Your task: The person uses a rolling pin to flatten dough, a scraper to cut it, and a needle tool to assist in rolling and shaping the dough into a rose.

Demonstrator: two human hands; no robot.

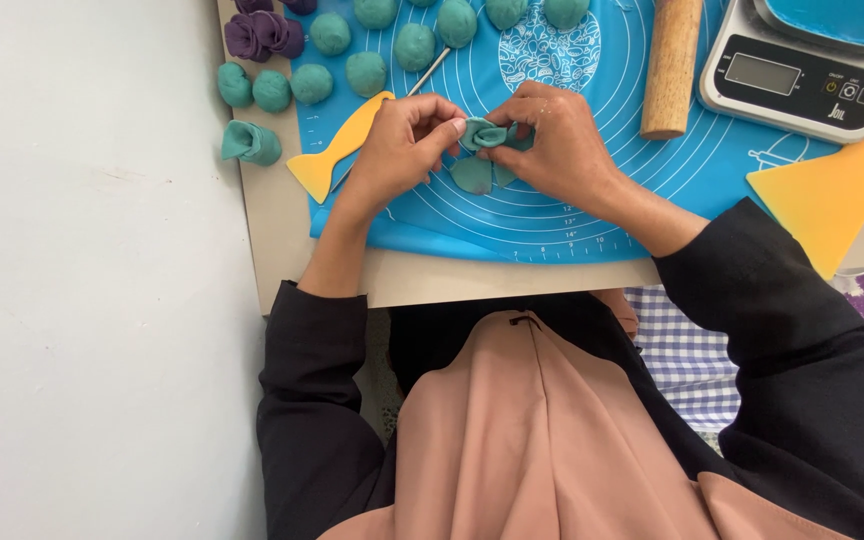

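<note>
Both my hands meet over a blue silicone mat (612, 190) and pinch a small folded piece of teal dough (484, 134). My left hand (402, 140) grips its left end with fingertips. My right hand (557, 145) holds its right side. Two flat teal dough petals (474, 175) lie on the mat just below the held piece. A yellow plastic scraper (337, 150) lies beside my left hand.
Several teal dough balls (364, 72) lie in rows at the mat's far left. A purple dough flower (264, 35) and a finished teal dough shape (250, 143) sit at the table's left edge. A wooden rolling pin (672, 65), a kitchen scale (802, 75) and a yellow board (837, 195) lie to the right.
</note>
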